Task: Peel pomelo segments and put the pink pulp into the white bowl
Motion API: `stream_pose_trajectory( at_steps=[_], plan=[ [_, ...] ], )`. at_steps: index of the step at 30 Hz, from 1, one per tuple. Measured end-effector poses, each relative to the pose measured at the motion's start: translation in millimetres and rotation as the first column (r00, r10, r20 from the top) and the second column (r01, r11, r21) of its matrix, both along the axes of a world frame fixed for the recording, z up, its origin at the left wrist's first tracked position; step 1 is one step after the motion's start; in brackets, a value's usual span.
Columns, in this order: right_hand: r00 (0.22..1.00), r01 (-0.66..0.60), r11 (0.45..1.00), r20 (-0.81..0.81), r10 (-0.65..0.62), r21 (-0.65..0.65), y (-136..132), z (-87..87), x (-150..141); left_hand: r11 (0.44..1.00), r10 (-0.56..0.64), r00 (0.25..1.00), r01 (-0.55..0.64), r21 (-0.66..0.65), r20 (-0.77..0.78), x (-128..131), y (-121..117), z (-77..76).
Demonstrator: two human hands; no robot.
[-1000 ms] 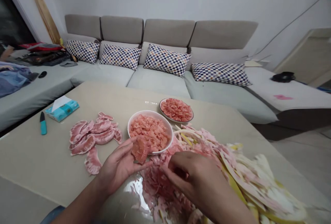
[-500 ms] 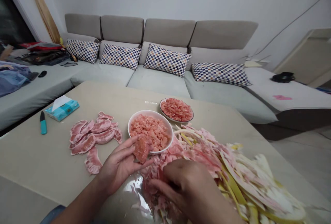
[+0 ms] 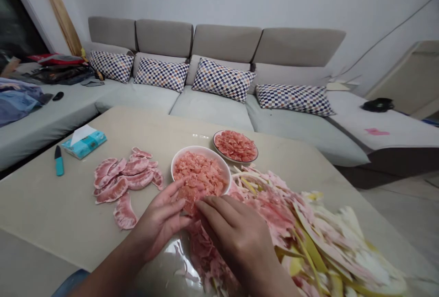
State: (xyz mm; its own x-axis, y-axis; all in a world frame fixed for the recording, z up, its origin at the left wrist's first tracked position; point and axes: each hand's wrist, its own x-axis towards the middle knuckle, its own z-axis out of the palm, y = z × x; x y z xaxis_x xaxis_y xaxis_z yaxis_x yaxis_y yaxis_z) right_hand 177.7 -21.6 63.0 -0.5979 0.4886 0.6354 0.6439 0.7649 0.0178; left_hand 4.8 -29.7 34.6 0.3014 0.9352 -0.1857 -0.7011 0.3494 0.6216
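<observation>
My left hand (image 3: 164, 219) holds a peeled pink pomelo segment (image 3: 189, 196) between thumb and fingers, just in front of a white bowl (image 3: 229, 186). My right hand (image 3: 233, 228) pinches at the right side of that segment; its fingertips are partly hidden. Loose pink pulp (image 3: 199, 169) fills the bowl. Beneath and to the right of my right hand spreads a heap of pomelo peel and membrane (image 3: 308, 237). Several unpeeled segments (image 3: 125, 173) lie left of the bowl.
Behind the bowl stands a dark-rimmed plate of pulp (image 3: 236, 146). At the table's left are a blue tissue pack (image 3: 85, 143) and a small knife with a teal handle (image 3: 59, 162). Beyond the table (image 3: 144, 125) runs a grey sofa (image 3: 212, 105) with patterned cushions.
My right hand has risen from the membrane heap to the segment and now touches it. My left hand keeps its hold near the bowl.
</observation>
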Motion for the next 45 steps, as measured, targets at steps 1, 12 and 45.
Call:
stream_pose_trajectory(
  at_steps=[1,12,45],
  plan=[
    [1.000,0.011,0.999,0.022,-0.012,0.041,0,-0.4,-2,1.000,0.004,1.000,-0.004,0.002,-0.022,0,0,-0.3],
    [0.980,-0.028,0.995,-0.197,0.008,-0.098,9,5.1,10,0.999,0.038,0.992,-0.037,0.006,-0.124,-3,-3,-0.5],
    [0.918,-0.185,0.879,-0.397,-0.005,-0.440,26,1.5,8,0.999,0.044,0.966,-0.034,0.042,-0.256,2,0,-1.6]
  ],
)
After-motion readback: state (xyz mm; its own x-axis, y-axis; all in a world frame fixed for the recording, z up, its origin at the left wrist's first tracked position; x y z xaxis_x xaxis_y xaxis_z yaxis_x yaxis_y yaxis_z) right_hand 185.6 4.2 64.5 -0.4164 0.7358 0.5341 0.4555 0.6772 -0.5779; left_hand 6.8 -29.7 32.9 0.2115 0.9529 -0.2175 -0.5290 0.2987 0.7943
